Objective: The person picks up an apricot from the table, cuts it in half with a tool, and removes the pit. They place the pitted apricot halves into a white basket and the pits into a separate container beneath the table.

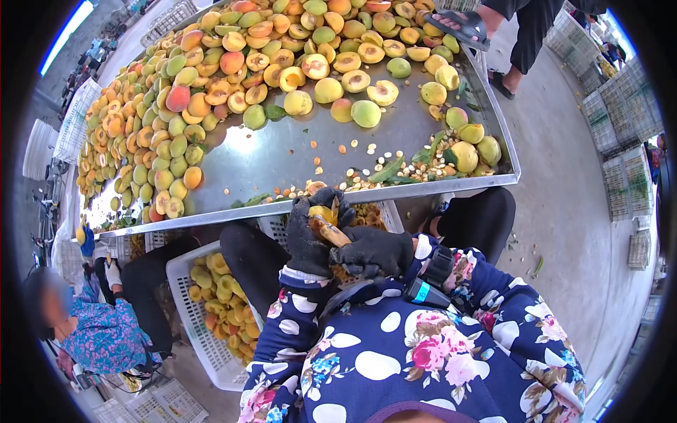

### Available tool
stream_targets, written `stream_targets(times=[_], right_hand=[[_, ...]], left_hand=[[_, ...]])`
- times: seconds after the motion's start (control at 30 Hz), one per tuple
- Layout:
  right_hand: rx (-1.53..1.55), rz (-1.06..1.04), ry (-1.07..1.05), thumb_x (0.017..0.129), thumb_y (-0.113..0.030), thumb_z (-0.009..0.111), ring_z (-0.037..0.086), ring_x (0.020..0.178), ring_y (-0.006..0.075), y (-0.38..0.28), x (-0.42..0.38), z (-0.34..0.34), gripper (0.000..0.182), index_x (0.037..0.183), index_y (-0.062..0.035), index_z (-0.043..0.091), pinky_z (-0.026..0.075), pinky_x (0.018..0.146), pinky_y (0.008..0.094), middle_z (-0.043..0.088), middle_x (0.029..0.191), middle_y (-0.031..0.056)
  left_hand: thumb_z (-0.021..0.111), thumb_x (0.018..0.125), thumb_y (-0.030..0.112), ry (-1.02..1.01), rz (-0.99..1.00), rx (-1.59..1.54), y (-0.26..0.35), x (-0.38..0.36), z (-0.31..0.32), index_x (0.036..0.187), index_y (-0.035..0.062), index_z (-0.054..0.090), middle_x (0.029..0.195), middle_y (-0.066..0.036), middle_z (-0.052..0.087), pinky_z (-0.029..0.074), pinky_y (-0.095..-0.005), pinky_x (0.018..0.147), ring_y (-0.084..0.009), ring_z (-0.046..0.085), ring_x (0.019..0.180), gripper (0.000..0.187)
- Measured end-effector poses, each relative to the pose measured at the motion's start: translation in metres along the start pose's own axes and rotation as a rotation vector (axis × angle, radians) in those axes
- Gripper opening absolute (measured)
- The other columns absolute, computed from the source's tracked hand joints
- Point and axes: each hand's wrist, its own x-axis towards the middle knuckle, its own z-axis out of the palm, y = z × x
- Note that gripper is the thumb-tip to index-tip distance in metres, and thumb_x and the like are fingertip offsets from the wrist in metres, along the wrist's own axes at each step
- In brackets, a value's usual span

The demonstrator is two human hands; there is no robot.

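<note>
My left hand (pixel 309 240), in a dark glove, is closed around a yellow peach piece (pixel 323 213) just off the table's near edge. My right hand (pixel 377 252), gloved too, grips a tool with a light brown wooden handle (pixel 330 231). The tool's far end meets the peach, and its tip is hidden by fruit and fingers. Above my hands, the metal table (pixel 268 166) bears a large heap of whole and halved peaches (pixel 233 63). Loose pits (pixel 423 171) and green leaves lie along its near rim.
A white crate (pixel 211 374) of peach halves stands on the floor left of my legs. Another crate sits partly hidden beneath my hands. At the left, a co-worker (pixel 106 331) sits by the table. Someone in sandals stands at the far right corner. Stacked crates (pixel 620 106) line the right side.
</note>
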Motion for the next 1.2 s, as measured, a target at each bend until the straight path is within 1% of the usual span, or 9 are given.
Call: stream_targets(times=[0.53,0.6,0.63,0.67,0.77,0.9,1.0,1.13,1.2], right_hand=[[-0.449,-0.202,0.162,0.078,-0.012,0.051,0.053,0.056,0.0132,0.008,-0.012,0.015,0.027,0.102,-0.0011,0.048,0.042,0.049,0.0275,0.056,0.070,0.0062],[-0.473,-0.147,0.251,0.078,-0.012,0.050,0.054,0.058,0.0137,0.005,-0.018,0.025,0.027,0.102,-0.0006,0.047,0.042,0.051,0.0282,0.056,0.071,0.0064],[-0.580,-0.155,0.296,0.079,-0.013,0.050,0.053,0.057,0.0132,0.008,-0.017,0.026,0.027,0.103,-0.0014,0.047,0.042,0.049,0.0276,0.056,0.072,0.0060],[-0.687,-0.162,0.339,0.079,-0.014,0.050,0.052,0.056,0.0127,0.009,-0.016,0.026,0.027,0.103,-0.0021,0.047,0.041,0.047,0.0270,0.055,0.073,0.0055],[-0.289,-0.013,0.101,0.082,-0.014,0.053,0.052,0.056,0.0099,0.004,-0.018,0.025,0.025,0.104,-0.0050,0.049,0.042,0.046,0.0232,0.055,0.076,0.0033],[-0.061,-0.123,0.025,0.081,-0.016,0.054,0.051,0.050,0.0084,0.027,-0.005,0.011,0.026,0.104,-0.0038,0.049,0.040,0.042,0.0212,0.054,0.072,0.0014],[0.075,-0.047,0.069,0.081,-0.018,0.057,0.047,0.046,0.0062,0.015,-0.015,0.009,0.028,0.103,-0.0027,0.049,0.037,0.040,0.0187,0.053,0.067,0.0001],[0.090,-0.065,-0.160,0.083,-0.017,0.055,0.044,0.038,0.0057,0.006,-0.037,0.004,0.021,0.099,-0.0051,0.051,0.037,0.037,0.0185,0.046,0.052,-0.0011],[-0.023,0.053,0.058,0.081,-0.016,0.055,0.055,0.046,0.0158,0.001,-0.043,0.001,0.025,0.102,-0.0029,0.052,0.045,0.043,0.0275,0.055,0.058,0.0049]], left_hand=[[0.040,0.090,0.020,0.143,-0.116,-0.129,-0.011,-0.009,0.001,0.106,-0.0011,0.053,0.099,-0.013,0.058,0.053,-0.0361,0.076,-0.0251,0.059,0.088,0.029],[0.036,0.091,0.018,0.021,0.074,0.007,-0.017,-0.010,-0.007,0.104,-0.0015,0.052,0.100,-0.013,0.058,0.053,-0.0365,0.078,-0.0259,0.059,0.089,0.028],[0.040,0.090,0.019,-0.028,0.386,0.835,-0.012,-0.014,-0.006,0.105,-0.0031,0.053,0.100,-0.014,0.058,0.052,-0.0396,0.078,-0.0251,0.059,0.089,0.030],[0.040,0.090,0.019,-0.030,0.389,0.836,-0.013,-0.015,-0.006,0.105,-0.0031,0.053,0.100,-0.014,0.058,0.052,-0.0396,0.078,-0.0251,0.059,0.089,0.030],[0.043,0.089,0.020,0.047,0.007,-0.112,-0.015,-0.013,-0.003,0.106,-0.0047,0.052,0.104,-0.015,0.057,0.050,-0.0392,0.082,-0.0241,0.059,0.090,0.032],[0.046,0.088,0.020,-0.029,-0.214,-0.187,-0.001,-0.012,0.003,0.109,-0.0057,0.051,0.106,-0.015,0.057,0.050,-0.0393,0.083,-0.0241,0.058,0.093,0.033],[0.051,0.086,0.018,-0.254,-0.029,0.101,-0.005,-0.003,-0.017,0.112,-0.0060,0.050,0.107,-0.014,0.057,0.048,-0.0386,0.086,-0.0247,0.057,0.095,0.036],[0.061,0.079,0.011,-0.142,0.667,1.554,0.040,-0.024,0.013,0.110,-0.0045,0.054,0.115,-0.015,0.055,0.041,-0.0263,0.090,-0.0185,0.055,0.100,0.036],[0.059,0.080,0.012,0.144,0.152,0.440,0.051,-0.027,0.011,0.104,-0.0057,0.056,0.113,-0.017,0.055,0.043,-0.0292,0.089,-0.0214,0.055,0.103,0.031]])
